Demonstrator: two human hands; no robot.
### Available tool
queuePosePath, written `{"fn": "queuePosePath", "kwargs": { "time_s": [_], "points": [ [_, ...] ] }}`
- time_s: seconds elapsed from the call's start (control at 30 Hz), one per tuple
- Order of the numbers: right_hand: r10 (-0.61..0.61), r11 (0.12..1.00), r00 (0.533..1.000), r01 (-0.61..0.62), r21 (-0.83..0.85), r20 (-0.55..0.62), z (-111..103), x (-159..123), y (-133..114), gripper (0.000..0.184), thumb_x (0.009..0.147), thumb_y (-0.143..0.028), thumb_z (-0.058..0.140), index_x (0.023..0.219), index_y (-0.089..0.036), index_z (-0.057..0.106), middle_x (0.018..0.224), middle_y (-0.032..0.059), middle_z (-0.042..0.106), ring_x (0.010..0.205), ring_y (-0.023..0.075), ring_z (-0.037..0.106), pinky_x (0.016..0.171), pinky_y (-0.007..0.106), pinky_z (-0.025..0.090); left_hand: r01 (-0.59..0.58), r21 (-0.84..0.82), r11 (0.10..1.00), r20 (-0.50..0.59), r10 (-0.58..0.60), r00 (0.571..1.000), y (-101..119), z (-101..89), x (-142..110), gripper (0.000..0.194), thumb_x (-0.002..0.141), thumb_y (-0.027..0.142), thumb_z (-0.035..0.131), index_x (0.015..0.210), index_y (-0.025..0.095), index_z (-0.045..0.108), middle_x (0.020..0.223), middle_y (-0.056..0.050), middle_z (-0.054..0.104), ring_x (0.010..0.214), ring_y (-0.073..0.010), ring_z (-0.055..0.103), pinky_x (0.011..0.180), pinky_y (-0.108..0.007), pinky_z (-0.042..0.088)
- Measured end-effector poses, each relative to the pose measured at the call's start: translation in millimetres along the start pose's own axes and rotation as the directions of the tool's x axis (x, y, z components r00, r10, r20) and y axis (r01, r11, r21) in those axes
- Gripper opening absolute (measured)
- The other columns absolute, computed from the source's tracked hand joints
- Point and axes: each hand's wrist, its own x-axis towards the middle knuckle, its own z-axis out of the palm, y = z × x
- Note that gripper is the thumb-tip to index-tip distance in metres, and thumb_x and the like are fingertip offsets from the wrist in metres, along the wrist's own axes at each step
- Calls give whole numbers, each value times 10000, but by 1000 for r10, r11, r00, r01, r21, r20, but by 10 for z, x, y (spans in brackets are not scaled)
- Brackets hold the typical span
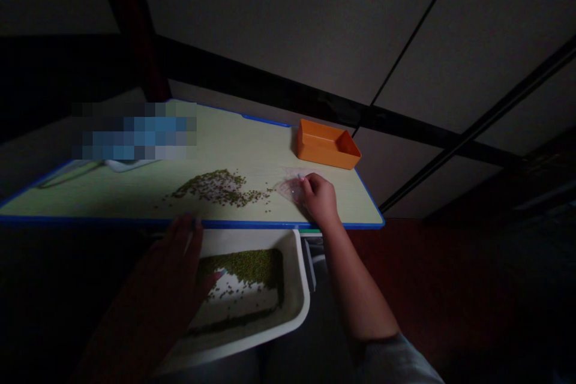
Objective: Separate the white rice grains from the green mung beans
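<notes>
My right hand (320, 197) is closed, thumb and fingertips pinching a thin, clear plastic bag (292, 190) low over the pale table. Loose small green beans (216, 186) lie scattered on the tabletop left of the bag. Below the table's front edge is a white plastic tray (302, 294), with more green beans (256, 265) heaped along its far and right sides. My left hand (180, 264), dim in shadow, is over the tray's left end. Its fingers stretch toward the table edge and its thumb reaches over the tray's inside; no held thing shows.
An orange rectangular box (328, 145) stands at the table's back right. The pale table (252, 138) has a blue edge. At its left, a pixelated blue patch covers something above a white object (123, 165). Dark panels (270, 24) rise behind; reddish floor (432, 288) shows right.
</notes>
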Motion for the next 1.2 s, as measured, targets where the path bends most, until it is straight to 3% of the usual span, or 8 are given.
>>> {"fn": "queuePosePath", "kwargs": {
  "time_s": [0.07,0.3,0.5,1.0,1.2],
  "points": [
    [-41,999,999,41,5,30,2,0,5,313,960,-344,414,822,-188,649,777,52,712,673,148,599,596,242,310,14,-10,1000,6,-14,1000,6,-10,3,825,853,487,377,1489,97,24,1542,-266,251,1410,-385,310,1033,-574,422],
    [-120,962,986,144,-232,117,-6,17,-155,288,960,-324,426,860,-191,660,770,69,726,672,171,618,658,273,305,3,-77,997,-32,-6,999,-18,1,4,848,829,478,413,1495,131,18,1574,-218,204,1396,-413,321,1029,-603,432],
    [-84,956,987,118,-269,136,22,37,-262,275,965,-332,428,887,-196,655,810,80,734,717,183,643,677,279,307,-36,-33,999,-40,34,999,-59,63,-25,873,816,478,432,1495,144,-3,1597,-216,115,1421,-406,283,1046,-581,419],
    [102,922,995,-84,-378,26,-39,26,-175,306,968,-324,388,897,-182,649,817,97,732,724,202,652,669,300,297,-57,37,998,-73,59,996,-86,105,-34,849,832,530,375,1479,53,103,1554,-271,227,1408,-409,311,1035,-553,422],
    [39,958,999,-27,-287,36,-37,12,-182,314,974,-329,378,878,-195,645,837,56,733,730,168,641,629,282,276,-56,14,998,-86,57,995,-98,110,-39,849,831,542,382,1487,90,86,1567,-239,220,1412,-394,309,1035,-553,429]
  ]
}}
